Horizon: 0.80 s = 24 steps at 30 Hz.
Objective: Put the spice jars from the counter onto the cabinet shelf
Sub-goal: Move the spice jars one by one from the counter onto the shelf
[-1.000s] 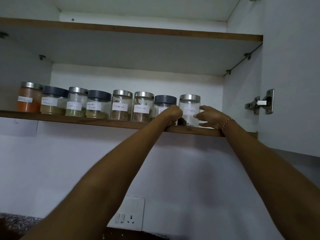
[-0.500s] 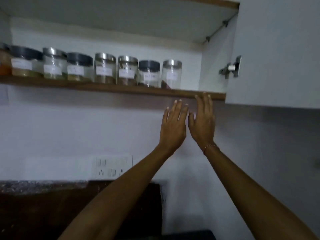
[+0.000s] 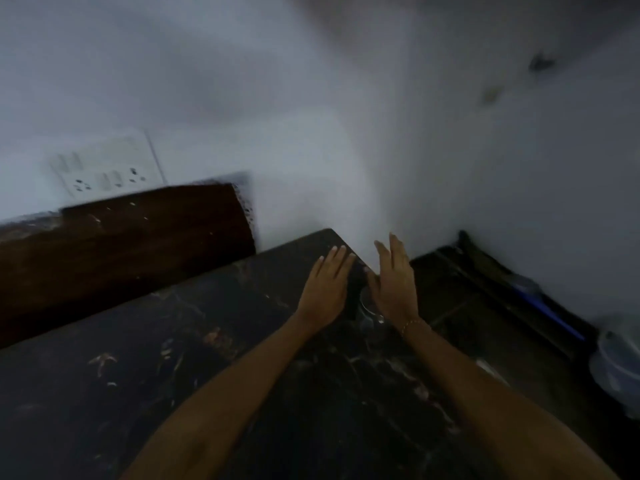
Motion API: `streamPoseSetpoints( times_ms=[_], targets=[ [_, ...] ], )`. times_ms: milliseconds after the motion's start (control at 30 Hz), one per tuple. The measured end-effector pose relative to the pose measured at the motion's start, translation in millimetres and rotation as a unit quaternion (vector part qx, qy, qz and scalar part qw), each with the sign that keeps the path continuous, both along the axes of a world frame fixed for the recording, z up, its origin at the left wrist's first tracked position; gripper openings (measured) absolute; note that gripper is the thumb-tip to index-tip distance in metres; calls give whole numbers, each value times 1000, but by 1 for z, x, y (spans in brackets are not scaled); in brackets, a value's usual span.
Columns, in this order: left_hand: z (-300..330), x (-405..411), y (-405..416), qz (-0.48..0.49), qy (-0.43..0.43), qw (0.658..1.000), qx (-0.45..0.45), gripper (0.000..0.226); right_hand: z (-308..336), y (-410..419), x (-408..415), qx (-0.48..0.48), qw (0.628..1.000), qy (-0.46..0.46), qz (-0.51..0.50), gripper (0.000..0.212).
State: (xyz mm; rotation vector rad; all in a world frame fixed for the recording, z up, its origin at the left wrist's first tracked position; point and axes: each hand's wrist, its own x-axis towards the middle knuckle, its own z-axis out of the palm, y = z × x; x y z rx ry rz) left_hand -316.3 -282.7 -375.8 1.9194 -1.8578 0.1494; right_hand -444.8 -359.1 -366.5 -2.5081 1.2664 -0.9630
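Observation:
The frame is blurred. Over the far right corner of the dark marble counter (image 3: 173,358), my left hand (image 3: 325,289) and my right hand (image 3: 394,285) are held flat with fingers stretched out, palms facing each other. Between them stands what looks like a small clear spice jar (image 3: 367,311) with a dark lid. Most of it is hidden by my hands. I cannot tell whether either palm touches it. The cabinet shelf and its row of jars are out of view.
A brown wooden board (image 3: 121,244) leans on the white wall behind the counter, below a white socket plate (image 3: 104,168). Right of the counter's edge the dark floor holds a blue-handled tool (image 3: 547,310) and a clear plastic container (image 3: 620,362).
My view has swung down from the shelf to the counter. Both hands left the shelf's jars and came down, open, on either side of a jar near the counter's corner.

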Motion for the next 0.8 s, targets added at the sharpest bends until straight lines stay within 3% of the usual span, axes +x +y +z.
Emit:
streamPoseSetpoints(
  times_ms=[133,300,433,600,733,767,800],
  targets=[
    [-38,-24,-12,-2,49,988,144,64,-45,11,-33,107,993,58,-7,70],
    [-52,-37,-21,3,280,928,247,80,-71,4,-44,221,972,85,-8,97],
    [-57,-40,-21,7,363,897,252,74,-82,0,-38,333,942,29,13,106],
    [-52,-33,-18,19,416,887,198,49,-76,2,-26,299,952,-56,-29,91],
    [-29,-13,-16,69,419,889,169,33,-53,-5,-19,315,945,-77,44,77],
    [-22,-6,-14,78,455,873,157,31,-44,-7,-16,340,934,-84,65,74],
    [-13,2,-11,84,524,836,143,29,-35,-8,-14,370,920,-97,84,71]
  ],
)
